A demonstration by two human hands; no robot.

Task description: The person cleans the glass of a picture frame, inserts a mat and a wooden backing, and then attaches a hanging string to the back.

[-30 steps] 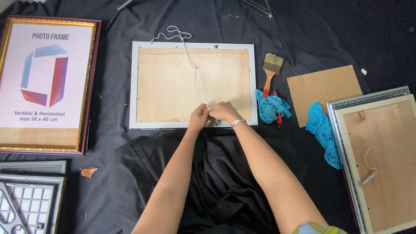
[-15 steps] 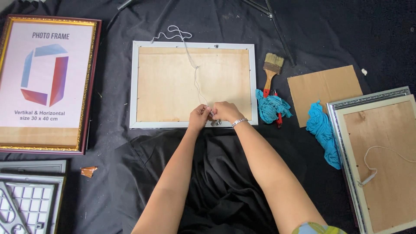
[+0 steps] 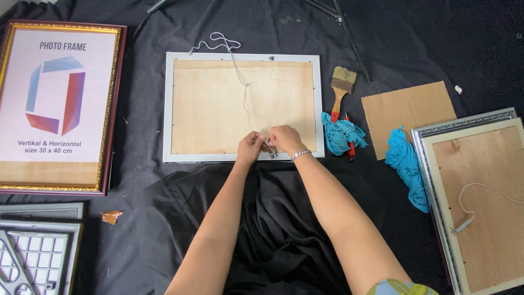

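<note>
Head view. White-rimmed picture frame lying face down, brown backing board up point(image 3: 240, 106), at scene centre on the black cloth surface point(image 3: 136, 229). Left hand point(image 3: 250, 148) and right hand point(image 3: 284, 140) meet at its near edge, fingers pinched on a small metal clip point(image 3: 269, 146), partly hidden. White hanging cord point(image 3: 244, 90) runs to the far edge. Right-hand frame point(image 3: 480, 202) is cut off.

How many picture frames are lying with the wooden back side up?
2. The white rectangular frame with plywood back lies in the centre, under both hands. The silver patterned frame with plywood back lies at the right edge, partly cut off. Others may be out of view.
</note>
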